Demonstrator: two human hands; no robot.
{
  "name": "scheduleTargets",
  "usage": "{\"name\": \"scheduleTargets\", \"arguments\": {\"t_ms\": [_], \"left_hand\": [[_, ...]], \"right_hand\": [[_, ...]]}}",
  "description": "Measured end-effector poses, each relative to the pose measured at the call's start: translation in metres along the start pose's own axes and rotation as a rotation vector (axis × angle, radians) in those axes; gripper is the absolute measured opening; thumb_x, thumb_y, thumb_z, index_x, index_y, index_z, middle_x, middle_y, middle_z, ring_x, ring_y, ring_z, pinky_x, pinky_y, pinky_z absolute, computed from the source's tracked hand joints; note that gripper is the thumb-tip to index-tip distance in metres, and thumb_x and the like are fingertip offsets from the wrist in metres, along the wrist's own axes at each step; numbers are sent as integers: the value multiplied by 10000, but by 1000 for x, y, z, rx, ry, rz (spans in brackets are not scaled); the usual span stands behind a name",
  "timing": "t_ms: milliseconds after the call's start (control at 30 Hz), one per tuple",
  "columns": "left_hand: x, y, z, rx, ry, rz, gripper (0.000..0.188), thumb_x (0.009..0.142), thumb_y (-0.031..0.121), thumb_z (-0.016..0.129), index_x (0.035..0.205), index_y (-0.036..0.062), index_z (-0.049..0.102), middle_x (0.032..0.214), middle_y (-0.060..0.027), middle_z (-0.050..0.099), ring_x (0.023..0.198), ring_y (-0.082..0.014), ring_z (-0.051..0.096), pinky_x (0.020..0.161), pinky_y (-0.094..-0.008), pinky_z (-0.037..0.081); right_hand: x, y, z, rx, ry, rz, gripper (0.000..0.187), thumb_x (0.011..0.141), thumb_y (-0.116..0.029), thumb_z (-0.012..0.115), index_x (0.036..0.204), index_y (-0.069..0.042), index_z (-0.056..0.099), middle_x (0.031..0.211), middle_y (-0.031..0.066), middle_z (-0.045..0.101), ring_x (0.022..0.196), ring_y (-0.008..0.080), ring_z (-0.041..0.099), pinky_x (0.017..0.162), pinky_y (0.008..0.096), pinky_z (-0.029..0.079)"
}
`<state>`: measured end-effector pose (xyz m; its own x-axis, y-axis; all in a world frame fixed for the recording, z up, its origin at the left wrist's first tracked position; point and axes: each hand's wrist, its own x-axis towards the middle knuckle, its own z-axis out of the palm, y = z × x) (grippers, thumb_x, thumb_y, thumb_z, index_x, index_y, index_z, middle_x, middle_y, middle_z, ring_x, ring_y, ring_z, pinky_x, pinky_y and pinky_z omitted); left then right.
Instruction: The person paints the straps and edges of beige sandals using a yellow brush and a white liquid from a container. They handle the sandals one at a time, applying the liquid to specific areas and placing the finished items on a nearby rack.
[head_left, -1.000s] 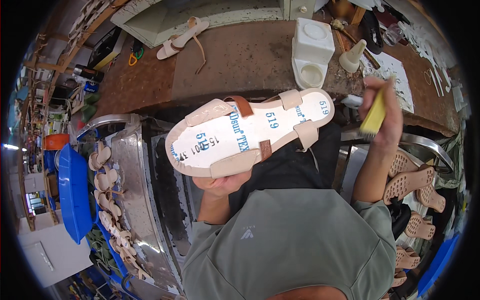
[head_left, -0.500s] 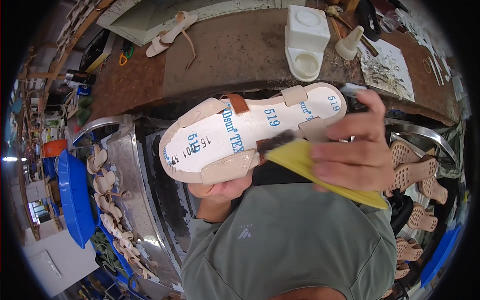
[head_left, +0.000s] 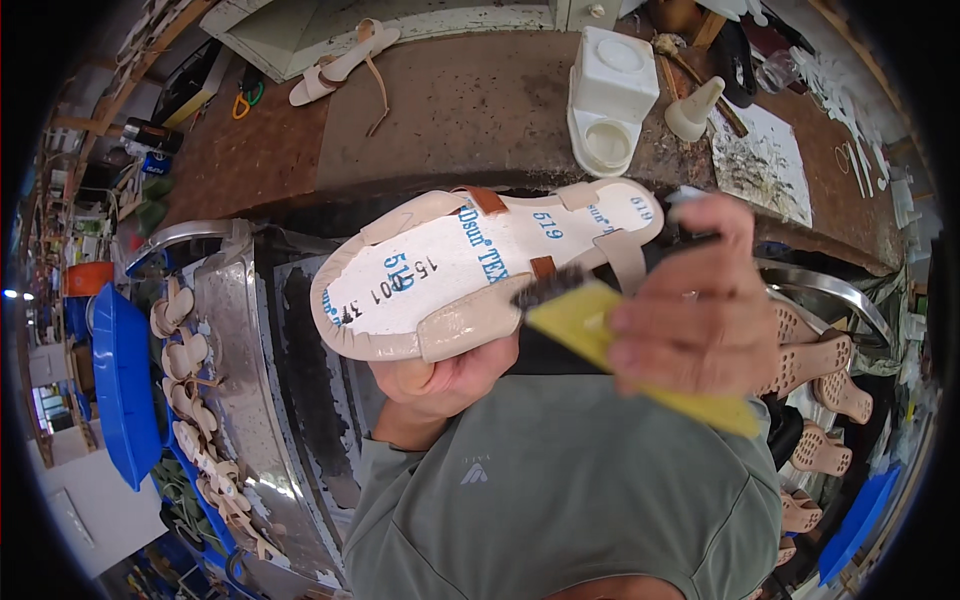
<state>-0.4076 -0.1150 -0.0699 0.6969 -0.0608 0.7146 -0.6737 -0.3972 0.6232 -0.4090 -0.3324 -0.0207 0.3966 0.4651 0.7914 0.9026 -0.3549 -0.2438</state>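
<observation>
Beige strappy sandal (head_left: 375,265) before the workbench (head_left: 460,110), forefoot gripped by the left hand (head_left: 445,378), fingers curled underneath; right hand (head_left: 695,320) pinches a yellow-handled brush (head_left: 575,315) by the near strap (head_left: 468,320) — light, even strokes should suit.

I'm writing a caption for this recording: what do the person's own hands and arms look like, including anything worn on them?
No glove shows on the left hand or the right hand, which is blurred. The grey-green shirt has a small pale angular emblem; its left sleeve stops short of the bare left forearm.
</observation>
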Motion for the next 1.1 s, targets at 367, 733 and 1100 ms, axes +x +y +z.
{"name": "scheduleTargets", "arguments": {"t_ms": [367, 733, 1100], "left_hand": [[8, -3, 2, -28, 3, 69, 403, 571, 0, 716, 966, 73, 678, 999, -119, 645, 954, -302, 612, 871, -392, 451], [16, 8, 1, -87, 57, -51, 366, 579, 36, 724, 941, 80, 690, 948, -105, 660, 895, -293, 635, 821, -384, 482], [13, -20, -16, -87, -66, -34, 354, 597, 16, 745, 945, 39, 685, 980, -120, 664, 923, -266, 637, 841, -362, 470]], "right_hand": [[9, -9, 16, 95, 226, -191, 171, 645, -162, 718, 813, -138, 702, 825, -20, 658, 651, 112, 495, 770, 392, 399], [28, -3, 15, 126, -82, -180, 195, 719, -279, 737, 858, -152, 686, 854, -1, 657, 657, 130, 476, 758, 420, 380], [-14, 6, -11, 775, 159, 98, 180, 740, -187, 741, 791, -48, 637, 837, 60, 631, 693, 143, 546, 681, 332, 417]]}}
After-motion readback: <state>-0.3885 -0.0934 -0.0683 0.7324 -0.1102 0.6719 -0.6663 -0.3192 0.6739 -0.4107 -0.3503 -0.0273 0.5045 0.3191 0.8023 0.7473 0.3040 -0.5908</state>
